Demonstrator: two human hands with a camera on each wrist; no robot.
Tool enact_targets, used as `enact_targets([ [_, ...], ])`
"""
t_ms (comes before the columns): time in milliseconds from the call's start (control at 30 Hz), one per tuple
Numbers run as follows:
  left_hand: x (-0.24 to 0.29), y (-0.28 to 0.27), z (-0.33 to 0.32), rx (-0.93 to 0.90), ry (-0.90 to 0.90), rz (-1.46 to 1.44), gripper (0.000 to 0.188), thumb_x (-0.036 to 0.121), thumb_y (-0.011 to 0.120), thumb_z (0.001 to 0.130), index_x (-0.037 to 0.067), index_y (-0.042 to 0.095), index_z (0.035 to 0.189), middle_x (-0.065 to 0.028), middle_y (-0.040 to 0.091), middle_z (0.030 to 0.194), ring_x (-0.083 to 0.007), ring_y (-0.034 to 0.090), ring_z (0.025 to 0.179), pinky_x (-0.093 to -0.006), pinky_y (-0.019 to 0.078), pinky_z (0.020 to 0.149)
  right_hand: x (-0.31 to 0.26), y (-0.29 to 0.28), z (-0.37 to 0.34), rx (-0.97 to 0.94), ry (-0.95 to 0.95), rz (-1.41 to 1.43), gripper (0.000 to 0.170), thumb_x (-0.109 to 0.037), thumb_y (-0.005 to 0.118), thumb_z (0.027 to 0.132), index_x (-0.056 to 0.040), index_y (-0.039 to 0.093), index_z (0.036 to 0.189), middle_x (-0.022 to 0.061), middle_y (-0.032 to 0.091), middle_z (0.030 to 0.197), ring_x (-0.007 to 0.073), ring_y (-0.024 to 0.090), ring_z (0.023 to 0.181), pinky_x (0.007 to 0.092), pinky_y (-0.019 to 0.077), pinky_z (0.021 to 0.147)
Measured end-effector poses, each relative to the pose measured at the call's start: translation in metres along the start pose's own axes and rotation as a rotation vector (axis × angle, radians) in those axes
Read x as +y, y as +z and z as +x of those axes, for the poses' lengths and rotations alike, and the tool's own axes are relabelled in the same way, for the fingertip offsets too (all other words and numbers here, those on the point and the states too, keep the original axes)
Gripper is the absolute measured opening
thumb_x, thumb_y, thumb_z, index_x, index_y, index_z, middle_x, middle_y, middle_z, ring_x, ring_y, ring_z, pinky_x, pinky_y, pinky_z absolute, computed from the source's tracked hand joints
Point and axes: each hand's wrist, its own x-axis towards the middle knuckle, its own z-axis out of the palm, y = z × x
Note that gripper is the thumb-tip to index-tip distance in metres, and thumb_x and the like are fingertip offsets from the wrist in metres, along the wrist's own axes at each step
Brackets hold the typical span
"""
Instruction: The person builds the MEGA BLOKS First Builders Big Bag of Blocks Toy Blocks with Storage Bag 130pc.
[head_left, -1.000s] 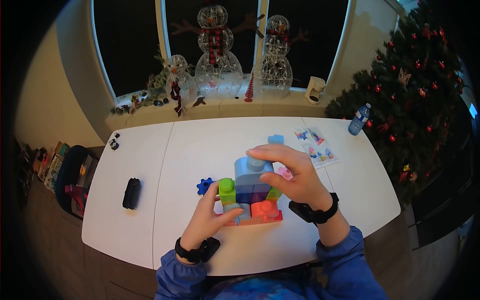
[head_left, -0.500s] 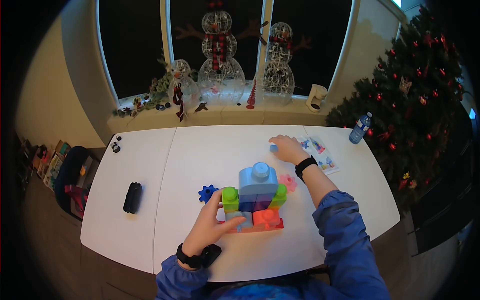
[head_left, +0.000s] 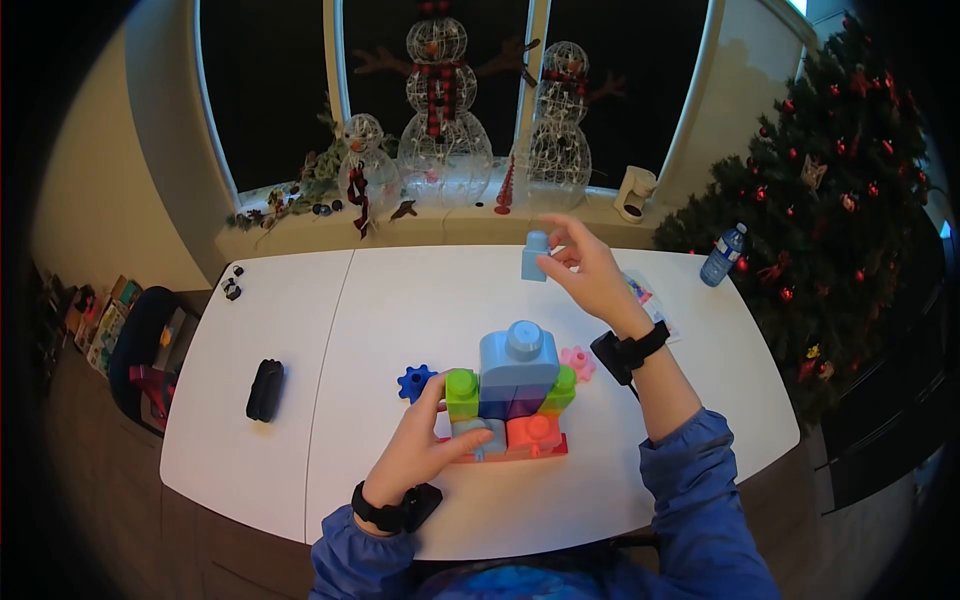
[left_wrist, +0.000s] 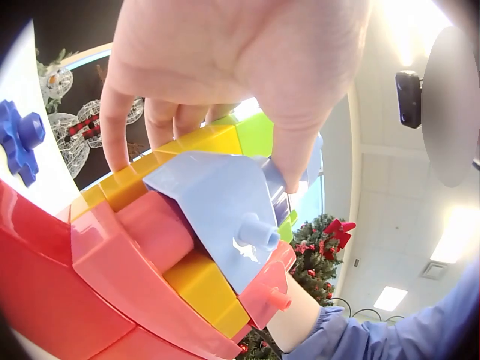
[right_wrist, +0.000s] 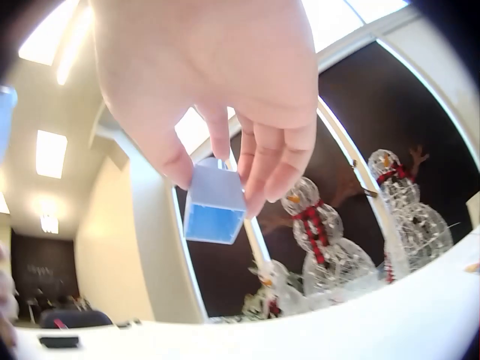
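Note:
My right hand (head_left: 592, 277) is raised over the far side of the table and pinches a small light blue toy building block (head_left: 535, 262) between thumb and fingers. Its stud points up, and the right wrist view shows its hollow underside. My left hand (head_left: 408, 452) grips the left side of a built block structure, thumb across the front, fingers behind. The structure has a red base (head_left: 560, 449), a grey-blue sloped block (left_wrist: 214, 202), a coral block (head_left: 535, 432), green blocks (head_left: 462, 396) at both sides and a large light blue rounded block (head_left: 517, 367) on top.
A blue gear (head_left: 415, 384) lies left of the structure, a pink gear (head_left: 578, 363) behind its right side. A picture sheet (head_left: 655, 305), a water bottle (head_left: 722, 256) and a black case (head_left: 265, 390) are on the white table (head_left: 380, 300).
My right hand left the top of the structure, reached the small light blue block at the far side of the table and lifted it. The left hand keeps its hold on the structure.

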Motion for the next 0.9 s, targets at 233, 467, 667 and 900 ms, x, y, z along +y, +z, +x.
enact_targets([
  [233,0.000,0.003,0.000,0.016,-0.002,-0.028,0.073,0.027,0.084,0.090,0.005,0.045,0.148,-0.0116,0.064,0.132,-0.0267,0.060,0.125,-0.0438,0.0443,0.111,-0.097,0.011,-0.052,0.044,-0.406,0.487,0.071,0.002,0.072,0.094,-0.0071,0.041,0.157,0.0118,0.055,0.125,0.0181,0.067,0.102,0.0308,0.0539,0.093],
  [467,-0.002,0.002,0.000,0.017,0.000,-0.023,0.073,0.028,0.085,0.090,0.006,0.045,0.148,-0.0120,0.063,0.133,-0.0260,0.060,0.126,-0.0443,0.0439,0.112,-0.105,0.012,-0.070,0.148,-0.590,0.005,0.042,-0.001,0.077,0.085,-0.0037,0.072,0.127,0.0144,0.064,0.116,0.0233,0.067,0.094,0.0323,0.0576,0.081],
  [667,0.000,0.003,0.000,0.016,-0.006,-0.035,0.073,0.028,0.085,0.091,0.006,0.045,0.148,-0.0121,0.063,0.133,-0.0258,0.060,0.127,-0.0444,0.0440,0.112,-0.103,0.012,-0.072,0.132,-0.584,0.009,0.041,-0.002,0.075,0.088,-0.0040,0.069,0.129,0.0150,0.064,0.118,0.0240,0.067,0.095,0.0327,0.0572,0.083],
  [900,-0.001,0.003,0.000,0.018,0.001,-0.025,0.074,0.027,0.085,0.091,0.006,0.045,0.149,-0.0117,0.063,0.134,-0.0259,0.060,0.127,-0.0443,0.0452,0.111,-0.101,0.011,-0.073,0.085,-0.546,0.078,0.038,-0.004,0.073,0.093,-0.0035,0.068,0.130,0.0147,0.063,0.121,0.0242,0.067,0.096,0.0329,0.0566,0.086],
])
